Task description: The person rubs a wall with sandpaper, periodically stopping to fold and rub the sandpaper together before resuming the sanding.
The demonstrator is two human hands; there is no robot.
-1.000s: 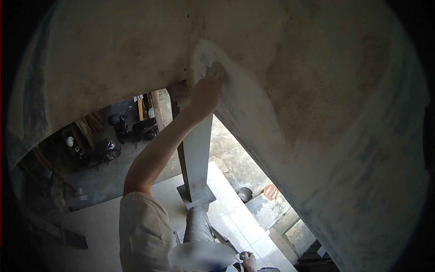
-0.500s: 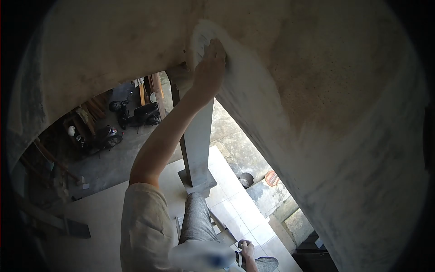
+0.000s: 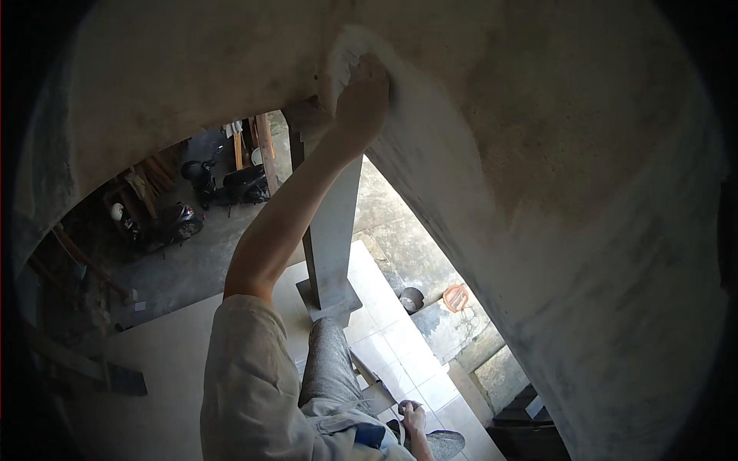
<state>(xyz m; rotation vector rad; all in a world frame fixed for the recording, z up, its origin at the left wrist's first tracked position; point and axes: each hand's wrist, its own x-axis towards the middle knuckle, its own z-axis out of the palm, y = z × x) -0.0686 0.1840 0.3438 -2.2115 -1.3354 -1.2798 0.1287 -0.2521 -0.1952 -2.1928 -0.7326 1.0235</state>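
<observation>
My left arm reaches up, with my left hand pressed to a pale patch on the ceiling-like surface, by the corner above the pillar. Its fingers are bent against the surface, and the hand hides whatever lies under them. White, uneven filler-like streaks show beside the fingertips. Low in the view, my right hand is closed around a dark rounded thing near my leg, too small here to name. A grey trouser leg lies between the two arms.
A grey pillar rises from the white tiled floor. Beyond the tile edge sit a dark bucket and a reddish round object. Motorbikes and timber stand at the lower left. The sloping surface fills the right side.
My view has tilted slightly, so the floor and pillar sit a little higher. My left hand has shifted slightly upward on the pale patch; my right hand keeps its grip.
</observation>
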